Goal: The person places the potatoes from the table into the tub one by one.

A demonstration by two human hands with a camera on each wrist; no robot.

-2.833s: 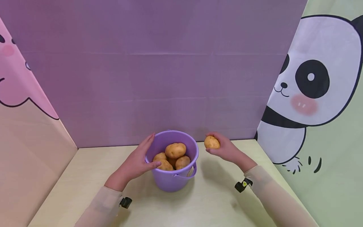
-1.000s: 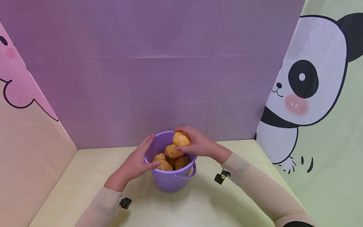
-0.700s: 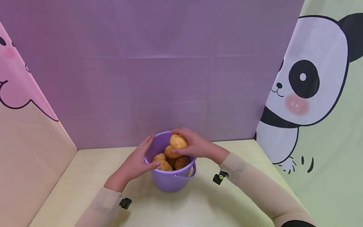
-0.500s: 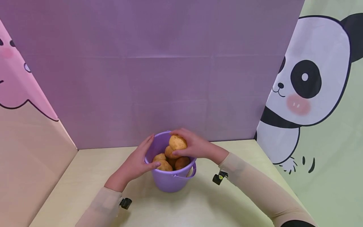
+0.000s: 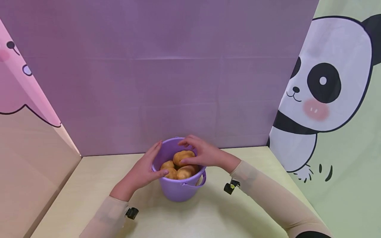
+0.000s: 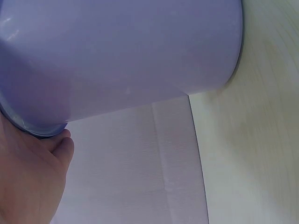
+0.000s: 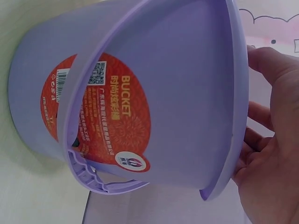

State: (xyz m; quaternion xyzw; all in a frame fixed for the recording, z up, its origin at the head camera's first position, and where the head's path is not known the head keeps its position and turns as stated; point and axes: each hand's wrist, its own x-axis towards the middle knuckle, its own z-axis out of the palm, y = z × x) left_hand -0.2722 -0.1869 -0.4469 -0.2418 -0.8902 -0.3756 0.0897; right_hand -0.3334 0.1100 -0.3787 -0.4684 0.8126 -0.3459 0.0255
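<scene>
In the head view a purple bucket (image 5: 178, 191) stands upright on the table with several potatoes inside. My left hand (image 5: 145, 168) holds its left rim, thumb lying over the edge; the left wrist view also has this hand (image 6: 32, 172) at the rim. Over the bucket's right side, my right hand (image 5: 205, 152) is spread with nothing held, its thumb just above or touching the upper potato (image 5: 183, 158). A paler potato (image 5: 187, 172) lies at the front right of the pile. The right wrist view has the right hand's fingers (image 7: 261, 60) beyond the rim.
The bucket's handle (image 5: 203, 178) hangs down at its right front. A red label (image 7: 126, 107) is on its side. Behind the light wooden table (image 5: 244, 205) rises a purple backdrop (image 5: 178, 82). A panda-printed panel (image 5: 351, 138) stands on the right.
The right hand has brought a potato from the right over the bucket and let it go; it now lies among the others. The fingers have spread. The left hand stays on the rim.
</scene>
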